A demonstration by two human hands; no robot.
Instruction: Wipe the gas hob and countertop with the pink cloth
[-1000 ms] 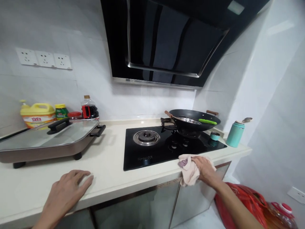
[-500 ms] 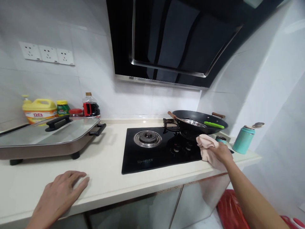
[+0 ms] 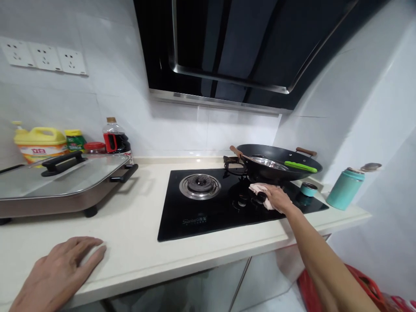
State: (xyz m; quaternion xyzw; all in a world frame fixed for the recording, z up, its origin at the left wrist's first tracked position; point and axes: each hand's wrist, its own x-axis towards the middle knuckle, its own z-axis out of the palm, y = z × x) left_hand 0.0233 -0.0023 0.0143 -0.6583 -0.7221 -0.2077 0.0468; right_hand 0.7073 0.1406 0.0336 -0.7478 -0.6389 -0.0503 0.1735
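Cloth (image 3: 268, 205) lies bunched under the right hand (image 3: 278, 198), showing to the left of the fingers and below the palm on the near side. The fingers are pressed together on it, gripping its folds; the fingertips are partly hidden. Cloth and hand are at the right knob (image 3: 261, 197) of the black stove (image 3: 224, 214), with the left knob (image 3: 242, 201) just to the left. The wok (image 3: 256, 150) sits on the far right of the stove, beyond the hand, a green handle (image 3: 300, 167) resting in it. A turquoise cup (image 3: 308, 190) stands right of the hand, near a turquoise flask (image 3: 345, 190). The left hand (image 3: 61, 268) rests on the near left of the counter (image 3: 133, 247), fingers loosely bent, thumb spread apart, well away from the cloth.
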